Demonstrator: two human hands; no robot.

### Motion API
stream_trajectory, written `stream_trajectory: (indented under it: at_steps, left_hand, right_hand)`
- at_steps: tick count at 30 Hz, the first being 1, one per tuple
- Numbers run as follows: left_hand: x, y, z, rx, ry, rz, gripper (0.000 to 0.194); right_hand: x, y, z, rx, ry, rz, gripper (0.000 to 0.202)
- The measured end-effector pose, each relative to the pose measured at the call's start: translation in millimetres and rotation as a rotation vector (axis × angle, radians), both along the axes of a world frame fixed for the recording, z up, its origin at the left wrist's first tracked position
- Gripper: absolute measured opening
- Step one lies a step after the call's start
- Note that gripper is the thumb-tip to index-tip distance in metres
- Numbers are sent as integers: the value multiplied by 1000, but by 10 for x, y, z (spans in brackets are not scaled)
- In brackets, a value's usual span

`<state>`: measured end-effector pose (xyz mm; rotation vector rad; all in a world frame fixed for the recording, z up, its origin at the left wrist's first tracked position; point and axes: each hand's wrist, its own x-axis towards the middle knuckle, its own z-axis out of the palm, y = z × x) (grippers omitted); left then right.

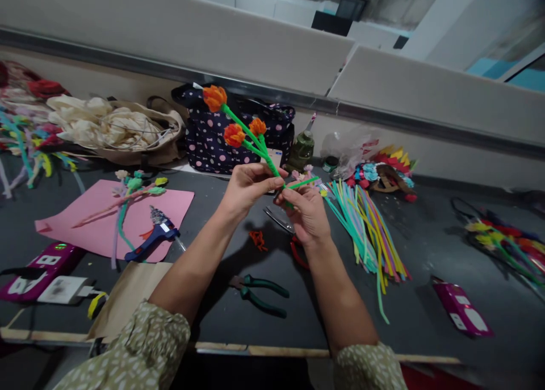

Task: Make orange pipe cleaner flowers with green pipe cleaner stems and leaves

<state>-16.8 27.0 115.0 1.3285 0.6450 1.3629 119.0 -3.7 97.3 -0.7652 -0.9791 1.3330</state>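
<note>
A pipe-cleaner flower stem (pixel 268 158) with three orange blooms and green branches leans up and to the left between my hands. My left hand (pixel 251 187) pinches the stem below where the branches join. Just right of it, my right hand (pixel 307 211) has its fingers closed on the lower stem and a loose green end (pixel 307 181) that sticks out to the right. Below the hands lie orange pipe-cleaner scraps (pixel 258 240), green-handled pliers (pixel 261 294) and red-handled scissors (pixel 298 252), partly hidden by my right hand.
Coloured pipe cleaners (pixel 370 231) lie to the right. A blue glue gun (pixel 157 234) and more pipe-cleaner flowers rest on pink paper (pixel 179 202) at left. Behind stand a dotted dark bag (pixel 204 146) and a green bottle (pixel 301 150). Purple power strips (pixel 462 307) sit on both sides.
</note>
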Motion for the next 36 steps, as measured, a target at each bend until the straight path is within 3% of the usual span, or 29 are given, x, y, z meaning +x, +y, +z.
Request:
stream_trajectory:
  at_steps: [3, 5, 13, 16, 19, 22, 25, 36]
  left_hand:
    - [-10, -3, 5, -12, 1, -24, 23]
    - [-6, 19, -10, -29, -8, -26, 25]
    - [108, 159, -169, -120, -128, -23, 30]
    - [141, 152, -191, -119, -141, -6, 30]
    - [150, 143, -191, -99, -137, 22, 30]
    - [140, 154, -186, -101, -122, 49, 31]
    - [118, 168, -177, -93, -112, 59, 32]
    - [64, 157, -132, -31, -124, 24, 27]
  right_hand:
    - [-14, 1, -18, -72, 90, 84, 11]
    - [-45, 5, -42, -35, 68, 15, 12]
    - [-110, 33, -226, 464, -561, -682, 7]
    - [-64, 46, -298, 628, -781, -779, 2]
    - [-25, 56, -333, 713, -900, -763, 3]
    - [-29, 56, -310, 661, -874, -743, 3]
    - [-60, 50, -246, 511, -715, -680, 6]
    - [-63, 67, -103, 99, -55, -153, 10]
